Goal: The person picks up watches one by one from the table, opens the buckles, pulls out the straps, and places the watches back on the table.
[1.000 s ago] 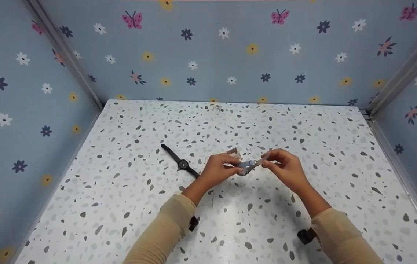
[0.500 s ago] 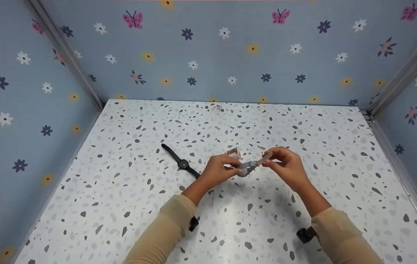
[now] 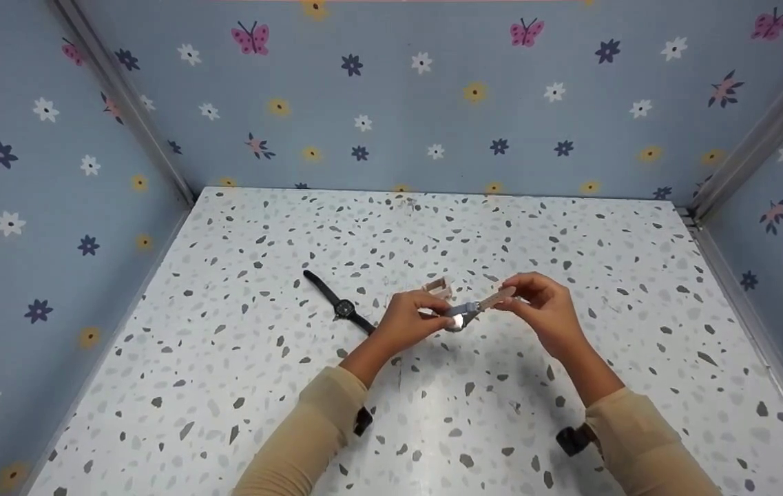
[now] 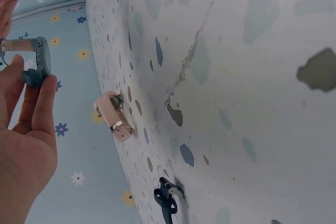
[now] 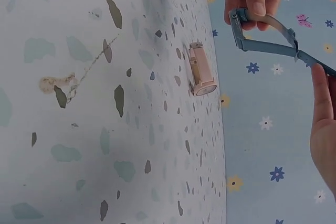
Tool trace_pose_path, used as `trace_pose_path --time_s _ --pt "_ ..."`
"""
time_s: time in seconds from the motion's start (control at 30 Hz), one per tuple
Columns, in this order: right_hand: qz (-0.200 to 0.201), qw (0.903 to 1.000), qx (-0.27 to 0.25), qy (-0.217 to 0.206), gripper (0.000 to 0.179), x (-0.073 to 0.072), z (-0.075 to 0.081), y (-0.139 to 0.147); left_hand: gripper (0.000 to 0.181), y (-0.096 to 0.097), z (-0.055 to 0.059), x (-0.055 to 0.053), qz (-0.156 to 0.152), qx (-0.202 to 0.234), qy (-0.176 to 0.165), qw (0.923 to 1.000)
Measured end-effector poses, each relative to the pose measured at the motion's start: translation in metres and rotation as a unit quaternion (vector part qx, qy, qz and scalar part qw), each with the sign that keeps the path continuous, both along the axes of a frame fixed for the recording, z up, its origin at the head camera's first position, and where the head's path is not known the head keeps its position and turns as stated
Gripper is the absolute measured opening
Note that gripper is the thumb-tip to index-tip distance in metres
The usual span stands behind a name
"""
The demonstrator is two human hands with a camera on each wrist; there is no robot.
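Above the speckled table (image 3: 281,406), both hands (image 3: 410,319) (image 3: 548,315) pinch a blue-grey, beige-lined watch (image 3: 457,322), its strap (image 5: 268,47) looped.

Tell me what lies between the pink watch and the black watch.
Only bare, speckled tabletop lies between the pink watch and the black watch, as both wrist views show; the left hand partly blocks the head view.

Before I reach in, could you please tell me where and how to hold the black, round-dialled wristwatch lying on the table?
I'd set the grip on the black wristwatch, at its case, coming from above and the person's left: it lies dial up, straps stretched both ways, and in the head view the nearer one runs up to the wrist of the left hand.
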State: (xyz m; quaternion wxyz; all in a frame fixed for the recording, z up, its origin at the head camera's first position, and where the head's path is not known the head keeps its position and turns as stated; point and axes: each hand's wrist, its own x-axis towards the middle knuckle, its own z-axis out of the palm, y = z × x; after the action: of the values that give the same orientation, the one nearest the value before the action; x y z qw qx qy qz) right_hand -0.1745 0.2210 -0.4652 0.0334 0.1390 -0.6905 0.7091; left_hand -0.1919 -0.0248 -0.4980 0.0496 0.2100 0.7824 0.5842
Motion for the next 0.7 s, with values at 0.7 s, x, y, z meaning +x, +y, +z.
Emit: trace_pose_path --time_s 0.7 --pt "0.016 0.9969 -0.058 -0.051 0.021 0.0015 0.0019 -0.0046 0.017 0.0049 -0.0009 0.0017 -0.012 -0.026 0.014 0.9995"
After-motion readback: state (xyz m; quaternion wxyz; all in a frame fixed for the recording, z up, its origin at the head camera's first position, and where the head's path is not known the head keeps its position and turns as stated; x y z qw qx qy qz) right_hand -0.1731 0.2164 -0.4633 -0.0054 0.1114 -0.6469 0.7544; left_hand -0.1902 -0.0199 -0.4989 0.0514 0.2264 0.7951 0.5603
